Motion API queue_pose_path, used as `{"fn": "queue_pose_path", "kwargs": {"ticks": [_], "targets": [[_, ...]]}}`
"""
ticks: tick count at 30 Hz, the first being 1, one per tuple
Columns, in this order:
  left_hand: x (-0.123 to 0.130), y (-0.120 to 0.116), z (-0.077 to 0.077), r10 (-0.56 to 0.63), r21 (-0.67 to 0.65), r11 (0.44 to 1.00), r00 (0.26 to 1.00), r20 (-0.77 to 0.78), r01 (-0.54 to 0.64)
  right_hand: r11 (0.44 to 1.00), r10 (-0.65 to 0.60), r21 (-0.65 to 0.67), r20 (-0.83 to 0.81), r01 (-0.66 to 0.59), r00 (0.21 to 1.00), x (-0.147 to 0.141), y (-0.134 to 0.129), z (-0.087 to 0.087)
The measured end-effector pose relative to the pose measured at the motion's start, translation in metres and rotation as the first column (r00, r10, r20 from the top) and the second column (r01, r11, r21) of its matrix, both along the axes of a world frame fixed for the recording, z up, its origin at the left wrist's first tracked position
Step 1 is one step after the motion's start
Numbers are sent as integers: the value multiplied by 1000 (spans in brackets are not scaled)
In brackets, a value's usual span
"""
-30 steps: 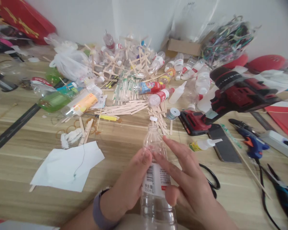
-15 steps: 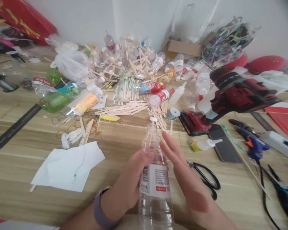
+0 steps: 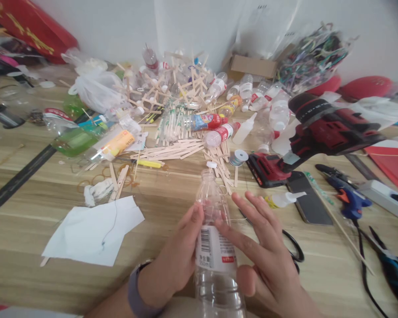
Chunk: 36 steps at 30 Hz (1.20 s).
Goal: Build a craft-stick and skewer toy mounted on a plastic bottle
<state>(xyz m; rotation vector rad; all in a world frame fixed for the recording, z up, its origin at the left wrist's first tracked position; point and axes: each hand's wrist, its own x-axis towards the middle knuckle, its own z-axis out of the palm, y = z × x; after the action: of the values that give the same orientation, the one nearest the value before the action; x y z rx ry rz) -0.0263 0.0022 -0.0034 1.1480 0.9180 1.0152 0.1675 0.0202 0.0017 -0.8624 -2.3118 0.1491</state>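
Observation:
A clear plastic bottle (image 3: pixel 215 282) with a white label stands uncapped and slightly tilted in front of me. My left hand (image 3: pixel 181 247) grips its left side, thumb near the top of the label. On the other side, my right hand (image 3: pixel 265 247) has its fingers spread, and the index fingertip is at the label's upper edge. Just beyond the bottle's mouth lies a small white cap (image 3: pixel 211 164). Black-handled scissors (image 3: pixel 295 247) are partly hidden behind my right hand.
A red and black cordless drill (image 3: pixel 325 128) stands at the right, beside a phone (image 3: pixel 308 198) and a blue glue gun (image 3: pixel 350 198). White paper (image 3: pixel 93 232) lies at the left. Wooden sticks (image 3: pixel 172 150) and several bottles are heaped at the back.
My right hand has turned and spread its fingers, bringing the index finger onto the label. The bottle has shifted slightly right at its base, still in my left hand.

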Motion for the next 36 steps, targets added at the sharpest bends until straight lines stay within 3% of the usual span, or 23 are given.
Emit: {"fn": "queue_pose_path", "kwargs": {"ticks": [5, 9, 12, 16, 18, 21, 23, 26, 28, 31, 36], "targets": [[0, -1, -5, 61, -31, 998, 997, -43, -63, 1000, -2, -29, 24, 2, 1000, -5, 1, 5], [10, 3, 7, 31, -177, 984, 981, 193, 3, 997, 0, -79, -20, -1, 1000, -9, 2, 9], [15, 8, 20, 35, -232, 972, 941, 336, 47, 976, 12, -215, -73, -28, 997, -8, 3, 6], [11, 10, 27, 38, -189, 982, 974, 224, 5, 948, -51, -317, -167, -4, 985, -4, 4, -9], [7, 9, 23, 16, -127, 992, 988, 156, 4, 944, -74, -329, -199, 5, 977, 0, 4, -13], [1, 2, 4, 0, 45, 999, 1000, 13, 0, 956, -59, -293, -235, -13, 970, 5, 1, -9], [-3, -3, -12, 45, 204, 979, 996, -81, -28, 971, -26, -236, -205, -24, 978, 7, -1, -3], [-6, -7, -25, 75, 269, 963, 983, -166, -28, 985, 11, -167, -122, -31, 992, 8, -2, 0], [-4, -6, -21, 67, 241, 970, 980, -187, -20, 990, 14, -140, -103, -28, 995, 7, -2, -1], [2, 0, -1, 65, 128, 991, 984, -167, -43, 994, 7, -107, -79, -15, 997, 4, -3, -2], [10, 8, 24, 20, -70, 997, 995, 95, -13, 998, -12, -70, -35, 9, 999, -1, -4, 4]]}}
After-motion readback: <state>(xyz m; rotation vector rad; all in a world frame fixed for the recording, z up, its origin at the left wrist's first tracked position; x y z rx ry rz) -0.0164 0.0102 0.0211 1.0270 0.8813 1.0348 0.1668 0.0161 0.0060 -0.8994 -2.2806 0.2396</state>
